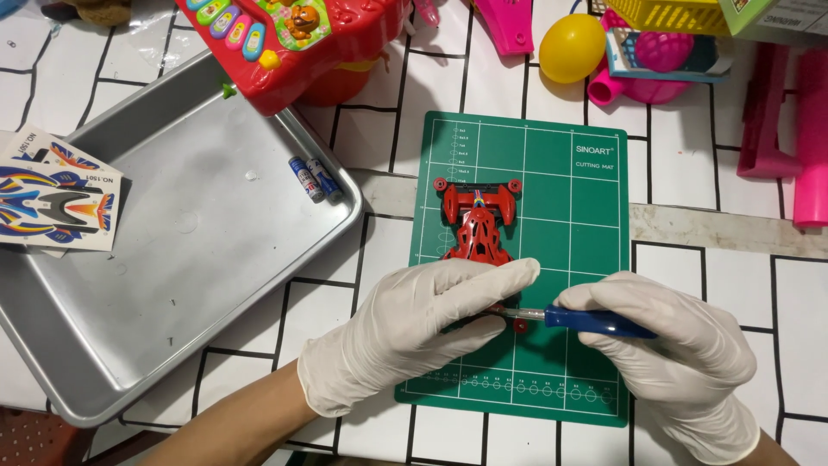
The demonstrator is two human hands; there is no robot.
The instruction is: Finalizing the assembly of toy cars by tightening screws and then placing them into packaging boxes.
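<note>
A small red toy racing car (477, 217) lies on a green cutting mat (578, 198), nose toward me. My left hand (414, 324), in a white glove, rests over the near end of the car and grips it between thumb and fingers. My right hand (673, 345), also gloved, holds a blue-handled screwdriver (595, 321) level, its metal shaft pointing left into the car's near end beside a small red wheel (520, 326). The near part of the car is hidden under my left hand.
A metal tray (172, 285) at the left holds two small batteries (315, 179). A sticker sheet (56, 198) overlaps its left rim. Red, pink and yellow plastic toys, including a yellow egg (572, 47), crowd the far edge of the table.
</note>
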